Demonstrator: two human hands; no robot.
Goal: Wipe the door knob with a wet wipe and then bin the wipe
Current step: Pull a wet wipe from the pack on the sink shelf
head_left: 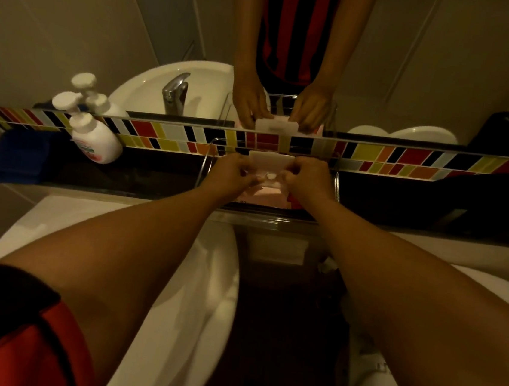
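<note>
I see both hands out over the dark shelf at the far edge of the basin, meeting at the wet-wipe pack (266,191). The pack lies in a wire rack (203,168) on the shelf, its white flip lid (269,160) standing open on the far side, just beyond the fingertips. The pack's pale top shows between and just under the two hands, pink on its near part.

My left hand (230,174) comes in from the left, its fingers curled and drawn together at the opening; the right hand (306,178) mirrors it from the right, fingers bunched close. Both sets of fingertips touch the pack's top around a small whitish bit at the opening, which may be a wipe. I cannot tell whether either hand is actually pinching it, since the knuckles cover the tips.

Count: one wipe pack, one rack, two hands. To the left on the shelf stands one white pump soap bottle (95,141), with a blue cloth (20,155) further left. The mirror (75,32) above the coloured tile strip (407,161) repeats the hands, the lid, the bottle and a tap (175,93). The white basin (186,295) lies near, below my forearms. A red and black sleeve (12,334) shows on the near left.
</note>
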